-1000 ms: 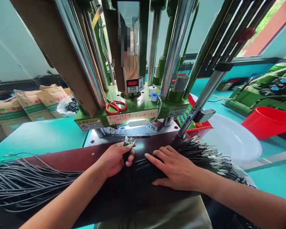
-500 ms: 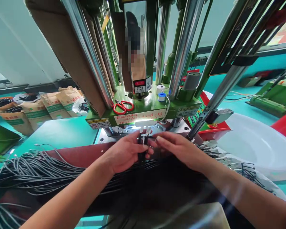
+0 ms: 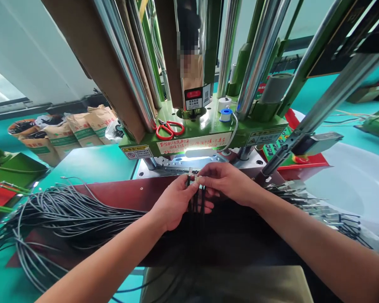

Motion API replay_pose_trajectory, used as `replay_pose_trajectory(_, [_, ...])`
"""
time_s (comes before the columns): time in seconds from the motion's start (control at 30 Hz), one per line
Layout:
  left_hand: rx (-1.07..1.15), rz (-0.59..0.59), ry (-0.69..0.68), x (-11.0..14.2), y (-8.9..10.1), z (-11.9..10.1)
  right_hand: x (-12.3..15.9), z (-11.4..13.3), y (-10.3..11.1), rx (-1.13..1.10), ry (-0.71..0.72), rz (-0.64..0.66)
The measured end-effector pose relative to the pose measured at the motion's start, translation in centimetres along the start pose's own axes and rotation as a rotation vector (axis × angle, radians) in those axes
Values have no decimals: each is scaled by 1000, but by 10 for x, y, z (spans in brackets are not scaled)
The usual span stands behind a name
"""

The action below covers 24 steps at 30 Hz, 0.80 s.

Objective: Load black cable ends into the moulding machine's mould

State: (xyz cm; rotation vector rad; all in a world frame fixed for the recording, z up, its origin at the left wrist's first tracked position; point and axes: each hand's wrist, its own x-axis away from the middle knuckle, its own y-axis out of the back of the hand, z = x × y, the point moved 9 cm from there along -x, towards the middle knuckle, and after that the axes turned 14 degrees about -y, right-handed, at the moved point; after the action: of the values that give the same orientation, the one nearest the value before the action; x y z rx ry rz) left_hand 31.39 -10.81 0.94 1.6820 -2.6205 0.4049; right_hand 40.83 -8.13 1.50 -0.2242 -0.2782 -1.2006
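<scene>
Scissors (image 3: 166,129) on the press base (image 3: 205,134), paper sacks (image 3: 66,131) far left of it, cable bundle (image 3: 66,210) front-left, basin (image 3: 353,181) right, both hands (image 3: 205,189) just before it

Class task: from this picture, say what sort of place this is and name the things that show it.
Probably a factory workshop making cables. A green press machine with steel columns stands on the bench, bundles of black cables lie across it, and sacks stand by the wall.

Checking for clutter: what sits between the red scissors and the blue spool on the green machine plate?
In the head view, the labelled black block stands between the red scissors and blue spool.
</scene>
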Motion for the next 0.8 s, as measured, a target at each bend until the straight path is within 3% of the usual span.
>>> replay_pose_trajectory(0.17, [-1,136,-29,0,-11,-3,0,-4,-12,-117,-81,267])
replay_pose_trajectory(0.37, [156,198,87,15,-19,4,2,1,0,-58,-13,21])
replay_pose_trajectory(0.57, [189,160,171,13,-9,15,6,15,-16,481,86,-15])
replay_pose_trajectory(0.73, [127,27,181,-3,13,18,-23,13,17,1120,128,-429])
replay_pose_trajectory(0.8, [112,24,189,-7,14,19,-35,5,14,1350,123,-454])
